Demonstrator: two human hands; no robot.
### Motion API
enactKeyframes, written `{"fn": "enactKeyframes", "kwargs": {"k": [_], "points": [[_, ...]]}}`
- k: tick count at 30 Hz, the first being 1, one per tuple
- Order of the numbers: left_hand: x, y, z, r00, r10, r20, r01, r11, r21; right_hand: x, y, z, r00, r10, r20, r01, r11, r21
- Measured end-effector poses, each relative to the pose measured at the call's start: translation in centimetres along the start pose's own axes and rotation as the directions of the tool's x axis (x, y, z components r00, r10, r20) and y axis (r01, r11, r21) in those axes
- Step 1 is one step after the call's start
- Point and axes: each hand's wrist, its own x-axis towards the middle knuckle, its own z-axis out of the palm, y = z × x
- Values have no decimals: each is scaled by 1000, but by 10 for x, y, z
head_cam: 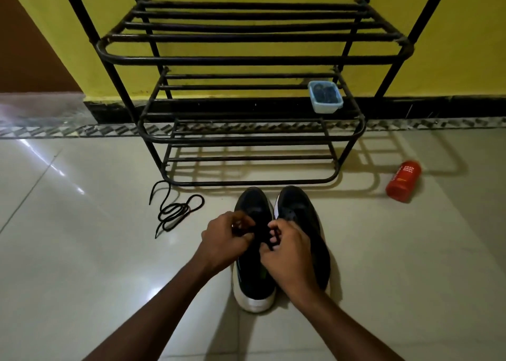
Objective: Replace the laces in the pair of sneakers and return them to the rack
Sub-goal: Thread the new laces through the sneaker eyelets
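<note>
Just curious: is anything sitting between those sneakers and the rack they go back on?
Nothing visible. The sneakers stand right before the rack; the loose lace lies off left, the red bottle off right.

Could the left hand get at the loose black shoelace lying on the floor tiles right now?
Probably yes: the loose black shoelace lies on bare tile left of the black white-soled sneakers, nothing between. But the left hand pinches the sneaker's lace and must release first.

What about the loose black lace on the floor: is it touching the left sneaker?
Apart. The head view shows a clear strip of bare floor between the loose lace and the left sneaker.
</note>
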Motion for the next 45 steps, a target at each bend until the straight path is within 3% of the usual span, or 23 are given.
{"fn": "enactKeyframes", "kwargs": {"k": [4,9,15,20,28,33,37,41,45], "points": [[-2,2,2,998,55,-13,-54,997,63,-8,0,6,996,-13,-89,10,999,-31],[-6,-4,9,989,121,-86,-125,991,-43,-18,5,19,983,-94,-161,88,995,-41],[-5,-10,13,994,58,-91,-73,984,-165,-26,9,28,957,-176,-232,159,983,-88],[1,-6,10,973,231,-32,-225,966,125,-22,12,27,963,-176,-205,161,983,-85],[28,11,8,984,162,80,-179,934,309,-23,13,32,956,-180,-230,164,982,-90],[31,13,12,974,166,154,-219,857,466,-23,16,35,950,-200,-240,170,975,-143],[17,-2,19,970,236,56,-242,950,199,-27,13,39,948,-174,-268,132,977,-170],[6,-18,26,976,194,-96,-197,980,-27,-27,10,40,946,-182,-268,117,964,-239],[5,-19,16,991,133,-27,-136,982,-128,-26,12,38,950,-181,-256,115,960,-254]]}}
